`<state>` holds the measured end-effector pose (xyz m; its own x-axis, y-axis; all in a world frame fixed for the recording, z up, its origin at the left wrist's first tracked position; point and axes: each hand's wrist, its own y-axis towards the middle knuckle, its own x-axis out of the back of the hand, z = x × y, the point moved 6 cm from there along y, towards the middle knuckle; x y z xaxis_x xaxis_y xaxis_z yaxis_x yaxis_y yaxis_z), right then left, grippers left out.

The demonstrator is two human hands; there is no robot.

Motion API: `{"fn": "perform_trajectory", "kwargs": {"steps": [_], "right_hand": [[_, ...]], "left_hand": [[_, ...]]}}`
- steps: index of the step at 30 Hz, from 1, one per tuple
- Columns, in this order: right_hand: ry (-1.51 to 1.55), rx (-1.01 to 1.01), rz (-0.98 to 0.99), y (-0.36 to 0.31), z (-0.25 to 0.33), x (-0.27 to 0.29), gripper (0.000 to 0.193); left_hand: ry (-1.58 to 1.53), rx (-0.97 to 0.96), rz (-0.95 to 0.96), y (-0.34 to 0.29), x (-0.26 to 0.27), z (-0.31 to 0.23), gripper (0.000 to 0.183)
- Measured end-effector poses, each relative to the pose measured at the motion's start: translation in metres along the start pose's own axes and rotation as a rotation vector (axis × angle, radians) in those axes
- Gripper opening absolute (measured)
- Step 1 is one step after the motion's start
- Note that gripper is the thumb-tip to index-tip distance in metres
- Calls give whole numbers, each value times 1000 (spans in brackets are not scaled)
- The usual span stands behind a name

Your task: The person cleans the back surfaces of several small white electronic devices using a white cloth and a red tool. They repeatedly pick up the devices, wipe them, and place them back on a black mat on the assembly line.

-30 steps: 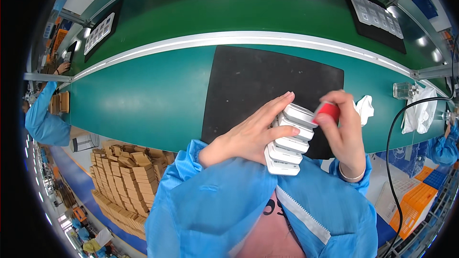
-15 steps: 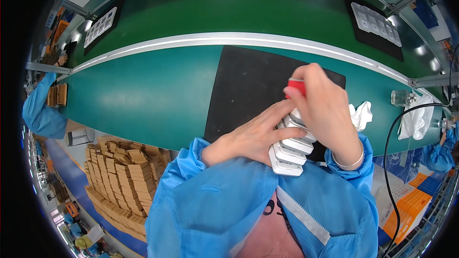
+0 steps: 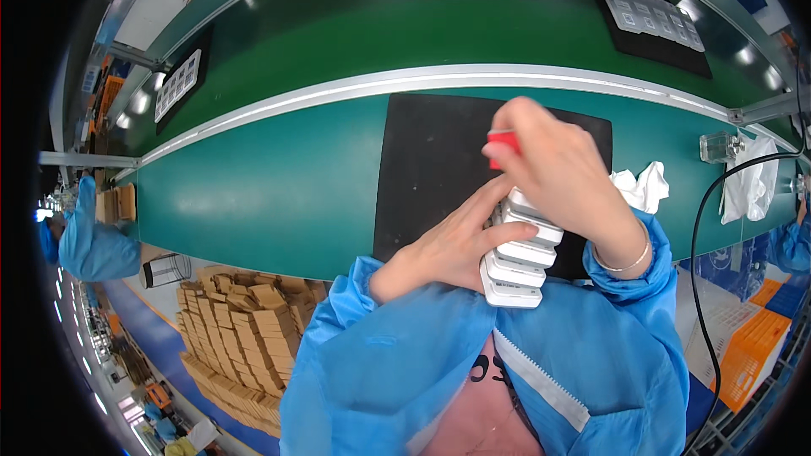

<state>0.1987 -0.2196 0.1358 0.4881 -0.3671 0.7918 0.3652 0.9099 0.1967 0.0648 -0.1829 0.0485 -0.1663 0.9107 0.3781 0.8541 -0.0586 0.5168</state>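
Several white, flat, rounded plastic cases (image 3: 517,274) form a leaning stack close to my body, at the near edge of a black mat (image 3: 422,169). Along the stack's left side lies my left hand (image 3: 448,245), its thumb across the cases and its fingers reaching to the far end. My right hand (image 3: 562,169) pinches a small red object (image 3: 504,142) with a pale edge, just beyond the stack's far end. The kind of red object is unclear, and my right hand hides part of the farthest cases.
Right of the mat are a crumpled white cloth (image 3: 644,187), a glass bottle (image 3: 718,148), a white plastic bag (image 3: 752,181) and a hanging black cable (image 3: 697,287). Beyond the rail (image 3: 422,78) lie clear trays (image 3: 650,13). Cardboard boxes (image 3: 245,321) stand lower left, near another person's sleeve (image 3: 93,236).
My right hand, still gripping the red object, has shifted slightly left and away from me. My left hand stays on the stack. The whole view has turned a little.
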Motion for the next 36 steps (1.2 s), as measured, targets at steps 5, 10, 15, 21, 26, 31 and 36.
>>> {"fn": "perform_trajectory", "kwargs": {"steps": [5,10,15,21,26,31,36], "right_hand": [[183,-103,48,-35,-5,32,19],[49,14,125,-30,6,10,21],[43,83,96,-2,2,-10,19],[204,-346,-409,-73,-80,56,13],[-199,-768,-704,-217,-198,88,19],[-824,-483,-608,-235,-192,104,38],[310,-184,-150,-180,-102,14,83]], "left_hand": [[-14,-9,-30,1,0,2,89],[-16,53,10,2,-1,2,86],[3,46,54,-6,-6,9,92],[9,-50,-22,-7,-4,10,115],[-66,-56,-43,-12,-14,14,145],[-50,-58,-30,-8,-14,14,155],[-2,-16,4,-6,-8,15,157]]}}
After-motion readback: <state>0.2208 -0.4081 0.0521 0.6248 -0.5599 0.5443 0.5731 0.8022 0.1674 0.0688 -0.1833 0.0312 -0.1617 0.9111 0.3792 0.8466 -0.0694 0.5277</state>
